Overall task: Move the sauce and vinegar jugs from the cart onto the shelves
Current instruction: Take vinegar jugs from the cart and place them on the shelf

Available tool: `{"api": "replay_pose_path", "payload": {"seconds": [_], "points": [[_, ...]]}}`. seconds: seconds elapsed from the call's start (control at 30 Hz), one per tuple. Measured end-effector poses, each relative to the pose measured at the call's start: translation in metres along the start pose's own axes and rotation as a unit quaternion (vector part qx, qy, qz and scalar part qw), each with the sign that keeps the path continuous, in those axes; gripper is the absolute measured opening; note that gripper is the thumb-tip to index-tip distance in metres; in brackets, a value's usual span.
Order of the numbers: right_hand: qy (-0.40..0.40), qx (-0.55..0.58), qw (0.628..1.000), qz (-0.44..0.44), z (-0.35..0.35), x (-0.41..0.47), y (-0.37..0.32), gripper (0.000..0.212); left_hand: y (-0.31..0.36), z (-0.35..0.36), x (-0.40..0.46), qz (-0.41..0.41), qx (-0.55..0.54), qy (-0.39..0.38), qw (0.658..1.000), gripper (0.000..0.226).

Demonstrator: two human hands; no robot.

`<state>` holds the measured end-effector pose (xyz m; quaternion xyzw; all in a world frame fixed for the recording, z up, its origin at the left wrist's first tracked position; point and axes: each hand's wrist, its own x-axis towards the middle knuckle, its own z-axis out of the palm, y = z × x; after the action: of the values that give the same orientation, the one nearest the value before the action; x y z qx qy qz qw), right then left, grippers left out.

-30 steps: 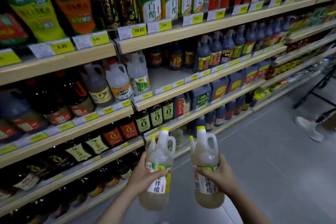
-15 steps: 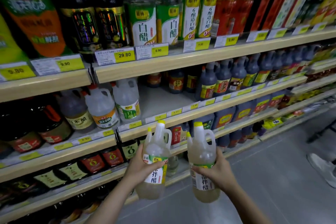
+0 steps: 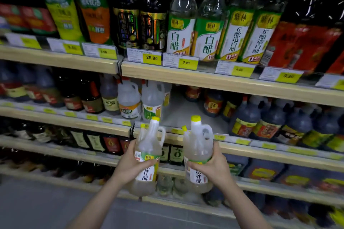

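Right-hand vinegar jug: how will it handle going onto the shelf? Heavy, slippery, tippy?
The vinegar jug in the right hand is probably heavy for its size: pale liquid fills most of it. Its smooth plastic and glossy label may slip, though the moulded handle would help. Tall with a narrow neck, it could tip if set down tilted on the shelf.

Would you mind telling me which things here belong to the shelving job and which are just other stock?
Part of the job:
- left hand holding the left jug
- right hand holding the right jug
- bare shelf gap, a likely spot

Just standing there:
- white vinegar bottles
- dark jugs
- price tag
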<state>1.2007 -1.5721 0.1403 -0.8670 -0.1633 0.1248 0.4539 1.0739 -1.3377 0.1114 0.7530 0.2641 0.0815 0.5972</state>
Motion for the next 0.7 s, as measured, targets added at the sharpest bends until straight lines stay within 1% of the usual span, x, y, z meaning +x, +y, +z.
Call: {"api": "replay_pose_path", "payload": {"seconds": [0.1,0.17,0.23,0.3,0.37,0.4,0.5,0.53,0.6,0.7], "points": [[-0.008,-0.019,0.998,-0.062,-0.007,0.015,-0.004,0.075,0.004,0.011,-0.019,-0.002,-0.024,0.033,0.999,0.103],[0.005,-0.042,0.994,-0.103,-0.009,0.028,-0.009,0.081,0.007,0.017,-0.028,0.001,-0.033,0.047,0.998,0.094],[0.021,-0.025,0.992,-0.124,-0.007,0.047,-0.021,0.089,0.011,0.014,-0.026,0.014,-0.026,0.061,0.998,0.089],[0.049,-0.003,0.987,-0.152,-0.002,0.066,-0.036,0.096,0.013,0.005,-0.017,0.028,-0.017,0.082,0.996,0.092],[0.074,0.007,0.98,-0.182,0.008,0.085,-0.046,0.098,0.011,-0.005,-0.009,0.04,-0.012,0.098,0.994,0.099],[0.076,0.008,0.979,-0.191,0.013,0.095,-0.05,0.098,0.01,-0.009,-0.006,0.044,-0.007,0.107,0.993,0.098],[0.06,0.014,0.98,-0.187,0.032,0.124,-0.056,0.095,0.008,-0.025,0.007,0.066,0.009,0.121,0.99,0.081],[0.054,0.015,0.982,-0.178,0.038,0.134,-0.057,0.093,0.008,-0.03,0.013,0.07,0.009,0.122,0.99,0.079],[0.045,0.02,0.987,-0.153,0.053,0.148,-0.053,0.093,0.005,-0.04,0.023,0.072,-0.002,0.12,0.99,0.084],[0.053,0.055,0.989,-0.128,0.064,0.163,-0.047,0.1,0.002,-0.046,0.036,0.083,-0.003,0.116,0.99,0.092]]}}
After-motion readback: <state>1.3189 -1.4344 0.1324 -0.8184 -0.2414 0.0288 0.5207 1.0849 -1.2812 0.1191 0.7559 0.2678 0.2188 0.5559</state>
